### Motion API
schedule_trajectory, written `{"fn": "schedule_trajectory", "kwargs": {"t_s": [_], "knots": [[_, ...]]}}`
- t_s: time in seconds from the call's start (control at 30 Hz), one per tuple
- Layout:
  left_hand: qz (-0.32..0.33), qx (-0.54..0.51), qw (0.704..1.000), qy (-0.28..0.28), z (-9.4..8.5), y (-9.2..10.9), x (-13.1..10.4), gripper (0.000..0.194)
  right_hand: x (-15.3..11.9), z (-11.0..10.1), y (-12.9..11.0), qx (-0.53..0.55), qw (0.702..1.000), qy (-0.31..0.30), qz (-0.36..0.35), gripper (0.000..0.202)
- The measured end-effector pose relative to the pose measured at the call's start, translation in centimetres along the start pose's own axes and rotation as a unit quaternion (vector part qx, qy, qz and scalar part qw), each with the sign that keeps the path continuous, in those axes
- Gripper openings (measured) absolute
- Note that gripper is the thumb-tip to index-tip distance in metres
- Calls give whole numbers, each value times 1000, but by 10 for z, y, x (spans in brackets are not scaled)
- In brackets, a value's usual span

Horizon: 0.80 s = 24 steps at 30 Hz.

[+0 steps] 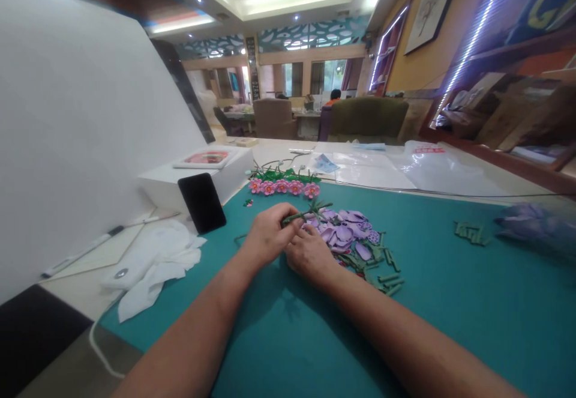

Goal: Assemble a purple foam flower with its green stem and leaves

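Note:
My left hand (270, 234) is closed around a green toy flower stem (293, 218), its leafy tip (318, 206) pointing to the right. Close against it, my right hand (312, 256) has its fingers curled in beside the stem; what they grip, if anything, is hidden. Just beyond my right hand lies a heap of purple petal pieces (344, 233). Loose green stem pieces (390, 279) are scattered at the heap's near right side. Behind my hands, a row of pink flowers (282, 187) with green stems rests on the green mat (450, 302).
A black phone (201, 203) leans against a white box (157, 179) on the left, near crumpled white tissue (157, 266) and a marker (83, 251). To the right are more green pieces (470, 233) and a bag of purple parts (535, 227). Clear plastic bags (378, 170) lie behind the mat.

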<state>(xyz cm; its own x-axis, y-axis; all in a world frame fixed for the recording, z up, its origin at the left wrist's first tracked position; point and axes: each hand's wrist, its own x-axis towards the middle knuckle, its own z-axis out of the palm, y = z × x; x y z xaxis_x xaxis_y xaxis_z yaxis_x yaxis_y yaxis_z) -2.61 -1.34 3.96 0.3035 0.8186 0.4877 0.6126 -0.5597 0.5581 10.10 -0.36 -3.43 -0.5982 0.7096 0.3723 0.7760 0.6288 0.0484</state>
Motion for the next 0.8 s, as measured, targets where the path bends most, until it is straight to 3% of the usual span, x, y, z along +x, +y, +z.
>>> {"fn": "schedule_trajectory", "kwargs": {"t_s": [0.1, 0.2, 0.37, 0.47, 0.57, 0.8], "knots": [[-2, -3, 1000, 0, -1, 0, 0, 14, -6, -9, 9, 40, 996, 57, 50, 19], [0, -9, 1000, -6, -2, 1, 0, 15, -17, -24, 24, 174, 969, 124, 121, 20], [34, -35, 999, -16, -3, 4, -2, 15, -36, -51, 49, 423, 857, 168, 241, 20], [77, -32, 996, -7, -2, 5, -5, 12, -43, -68, 57, 497, 802, 196, 266, 25], [132, 7, 991, 3, 0, 5, -7, 10, -46, -88, 59, 493, 804, 221, 248, 22], [188, 2, 982, 9, -1, 9, -11, 13, -53, -116, 50, 393, 872, 234, 175, 12]]}}
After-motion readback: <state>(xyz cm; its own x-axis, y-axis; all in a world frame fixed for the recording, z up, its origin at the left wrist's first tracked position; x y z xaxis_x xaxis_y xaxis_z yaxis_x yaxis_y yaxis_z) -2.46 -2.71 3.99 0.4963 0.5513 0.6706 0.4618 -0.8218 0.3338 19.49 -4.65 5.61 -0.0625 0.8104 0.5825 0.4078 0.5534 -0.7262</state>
